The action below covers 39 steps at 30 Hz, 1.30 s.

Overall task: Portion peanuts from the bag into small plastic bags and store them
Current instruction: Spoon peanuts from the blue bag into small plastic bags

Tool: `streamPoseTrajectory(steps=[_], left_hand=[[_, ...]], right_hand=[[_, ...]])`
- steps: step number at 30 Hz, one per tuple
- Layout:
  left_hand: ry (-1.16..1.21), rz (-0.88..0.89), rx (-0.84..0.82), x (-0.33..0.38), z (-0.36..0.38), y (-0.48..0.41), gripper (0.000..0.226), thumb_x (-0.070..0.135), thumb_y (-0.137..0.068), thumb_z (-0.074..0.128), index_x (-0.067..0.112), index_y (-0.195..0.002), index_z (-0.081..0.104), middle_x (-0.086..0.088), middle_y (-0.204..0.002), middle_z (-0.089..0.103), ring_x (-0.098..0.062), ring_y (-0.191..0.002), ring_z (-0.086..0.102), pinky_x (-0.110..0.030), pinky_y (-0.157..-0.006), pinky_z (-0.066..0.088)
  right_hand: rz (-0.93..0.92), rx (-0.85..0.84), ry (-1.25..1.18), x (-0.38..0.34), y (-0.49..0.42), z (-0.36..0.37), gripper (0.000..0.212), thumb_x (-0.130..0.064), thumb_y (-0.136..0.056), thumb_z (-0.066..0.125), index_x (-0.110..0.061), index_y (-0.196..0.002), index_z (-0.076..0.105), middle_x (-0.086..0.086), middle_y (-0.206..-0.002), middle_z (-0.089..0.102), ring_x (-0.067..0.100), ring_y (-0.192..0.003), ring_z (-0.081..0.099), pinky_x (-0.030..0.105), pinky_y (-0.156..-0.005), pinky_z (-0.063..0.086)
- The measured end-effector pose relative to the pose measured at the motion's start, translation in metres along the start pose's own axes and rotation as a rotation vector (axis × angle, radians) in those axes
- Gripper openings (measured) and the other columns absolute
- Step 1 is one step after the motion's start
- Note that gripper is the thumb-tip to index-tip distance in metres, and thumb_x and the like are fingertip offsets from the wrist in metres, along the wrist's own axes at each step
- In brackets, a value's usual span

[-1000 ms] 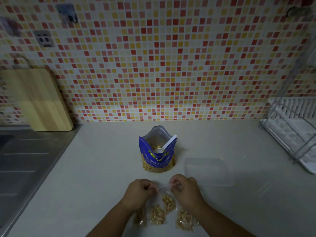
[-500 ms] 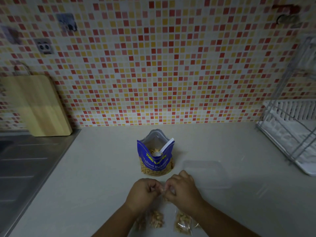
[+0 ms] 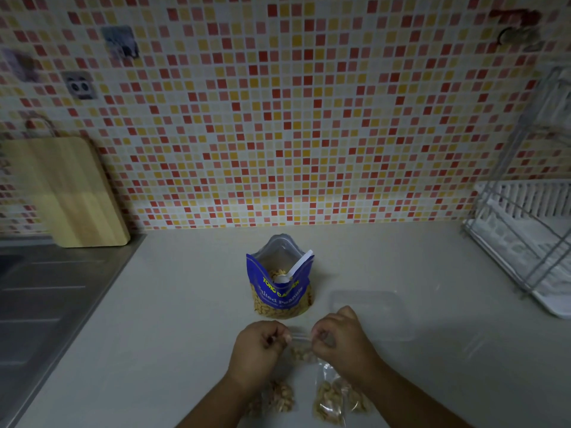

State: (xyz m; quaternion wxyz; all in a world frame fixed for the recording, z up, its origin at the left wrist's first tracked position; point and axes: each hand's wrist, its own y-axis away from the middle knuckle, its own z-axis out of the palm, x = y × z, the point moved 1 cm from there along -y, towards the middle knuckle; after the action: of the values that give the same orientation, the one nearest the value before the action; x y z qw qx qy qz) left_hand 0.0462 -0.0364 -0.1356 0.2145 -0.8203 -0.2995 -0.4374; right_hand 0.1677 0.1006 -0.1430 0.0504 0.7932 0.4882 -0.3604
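Far left of the frame: a brushed stainless-steel sink drainboard meets the pale counter, and a light wooden cutting board leans upright against the red, orange and yellow mosaic-tiled wall.

Lower centre-left: the person's left hand is curled shut, thumb and fingertips pinched on the left end of the top edge of a small clear plastic bag that holds a few peanuts. Below this hand, at the bottom of the frame, a filled small bag of peanuts lies on the counter, partly hidden by the forearm.

Centre: a blue stand-up pouch of salted peanuts sits upright and open on the counter, just above the hands and apart from them. A white plastic spoon stands tilted inside it, its bowl on the peanuts and its handle at the pouch's right rim.

Lower centre-right: the right hand is likewise closed, pinching the right end of the same bag's top edge. Below it lies another filled clear bag of peanuts.

Right of centre: a transparent rectangular plastic container rests on the counter, just beside the right hand.

Far right: a white dish rack with a wire frame stands on the counter.
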Motion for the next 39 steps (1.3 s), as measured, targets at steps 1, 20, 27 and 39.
streamPoseTrajectory(steps=[1, 20, 27, 39], left_hand=[[0.009, -0.007, -0.001, 0.000, 0.000, 0.000, 0.012, 0.034, -0.065, 0.061, 0.044, -0.061, 0.063, 0.018, -0.061, 0.062, -0.002, -0.061, 0.055, -0.012, -0.057, 0.038], [-0.169, -0.203, -0.283, -0.014, 0.018, 0.006, 0.011, 0.015, -0.075, 0.058, 0.020, -0.065, 0.061, 0.001, -0.067, 0.064, -0.015, -0.070, 0.062, -0.015, -0.066, 0.046], [-0.634, 0.036, -0.237, -0.017, 0.032, 0.003, 0.021, 0.018, -0.080, 0.047, 0.014, -0.087, 0.067, -0.007, -0.097, 0.069, -0.024, -0.094, 0.059, -0.027, -0.082, 0.038], [-0.497, -0.020, -0.122, -0.048, 0.017, -0.008, 0.038, 0.034, -0.076, 0.043, 0.034, -0.102, 0.070, 0.005, -0.102, 0.070, -0.018, -0.097, 0.062, -0.022, -0.086, 0.045]], right_hand=[[0.004, -0.006, -0.004, 0.001, 0.001, 0.000, 0.020, -0.033, -0.062, 0.052, -0.022, -0.065, 0.068, -0.020, -0.061, 0.053, -0.012, -0.080, 0.034, 0.003, -0.069, 0.029], [0.401, -0.362, 0.077, -0.001, 0.009, -0.005, 0.023, -0.018, -0.077, 0.058, -0.028, -0.057, 0.051, -0.008, -0.063, 0.057, 0.008, -0.071, 0.059, 0.014, -0.062, 0.042], [0.104, -0.210, 0.631, 0.002, 0.026, 0.027, 0.012, -0.016, -0.048, 0.061, -0.021, -0.048, 0.051, -0.002, -0.049, 0.052, 0.020, -0.053, 0.052, 0.029, -0.051, 0.045], [0.068, -0.103, 0.634, 0.001, 0.027, 0.030, 0.011, -0.020, -0.049, 0.051, -0.021, -0.057, 0.058, -0.003, -0.057, 0.055, 0.020, -0.059, 0.055, 0.030, -0.052, 0.046]])
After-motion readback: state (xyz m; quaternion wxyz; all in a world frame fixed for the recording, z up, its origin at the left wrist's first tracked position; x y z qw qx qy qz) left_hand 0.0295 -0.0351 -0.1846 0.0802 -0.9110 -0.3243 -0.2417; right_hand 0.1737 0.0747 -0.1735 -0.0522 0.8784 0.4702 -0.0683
